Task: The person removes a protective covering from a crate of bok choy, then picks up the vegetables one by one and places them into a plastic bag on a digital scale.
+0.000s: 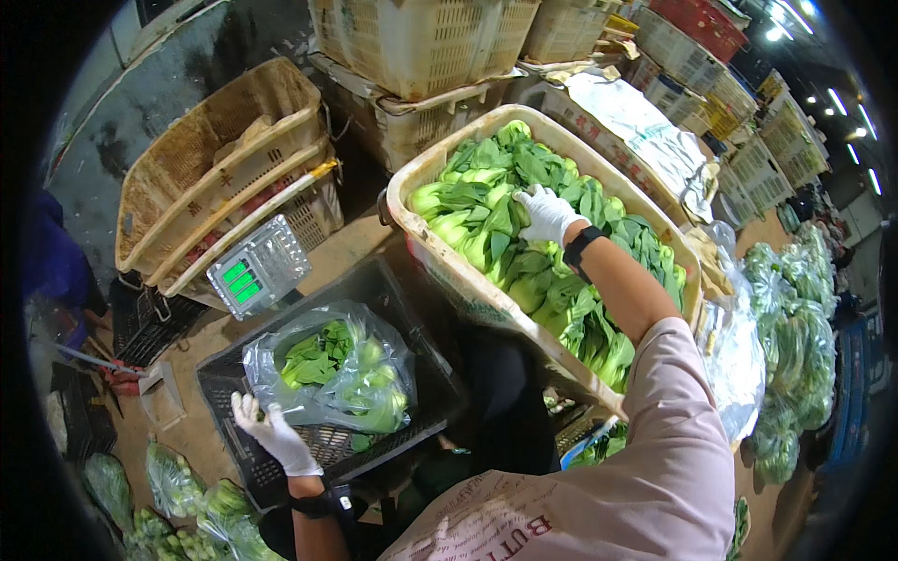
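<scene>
My right hand, in a white glove, rests on green bok choy heaped in a large off-white plastic crate; its fingertips touch a head, and whether they grip it cannot be told. At the lower left my left hand, gloved too, is raised with its fingers apart beside a clear plastic bag. Several bok choy heads lie in that open bag, which sits in a black plastic crate. Behind the black crate stands a digital scale display with lit green panels.
Brown-stained plastic crates are stacked at the left, more crates behind. Bagged greens lie on the floor at the lower left and in a pile at the right. A person in blue is at the left edge.
</scene>
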The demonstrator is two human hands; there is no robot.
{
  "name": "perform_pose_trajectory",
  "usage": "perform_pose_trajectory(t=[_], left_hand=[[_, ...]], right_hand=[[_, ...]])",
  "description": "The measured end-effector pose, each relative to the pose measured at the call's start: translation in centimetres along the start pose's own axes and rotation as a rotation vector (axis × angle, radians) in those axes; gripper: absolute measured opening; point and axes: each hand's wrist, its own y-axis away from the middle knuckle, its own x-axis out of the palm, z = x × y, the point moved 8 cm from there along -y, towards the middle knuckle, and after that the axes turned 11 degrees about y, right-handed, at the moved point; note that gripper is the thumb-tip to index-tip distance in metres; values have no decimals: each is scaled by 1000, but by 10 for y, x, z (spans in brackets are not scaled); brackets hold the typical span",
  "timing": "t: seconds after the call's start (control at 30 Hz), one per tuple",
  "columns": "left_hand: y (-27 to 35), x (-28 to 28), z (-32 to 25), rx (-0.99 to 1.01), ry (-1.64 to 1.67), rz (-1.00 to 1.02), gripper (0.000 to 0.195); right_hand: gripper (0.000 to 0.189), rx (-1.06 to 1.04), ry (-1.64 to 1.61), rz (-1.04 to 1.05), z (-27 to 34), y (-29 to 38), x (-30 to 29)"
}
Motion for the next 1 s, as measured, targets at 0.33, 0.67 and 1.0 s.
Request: perform_pose_trajectory(t=[0.33,0.67,1.0], left_hand=[[19,114,-91,-7,251,267,62],[24,170,-96,-195,319,357,57],[68,272,-214,357,98,624,71]], right_hand=[[66,-16,138,100,-18,-25,-41],[47,23,32,-55,-11,-17,-11],[41,51,-554,-384,1,78,-166]])
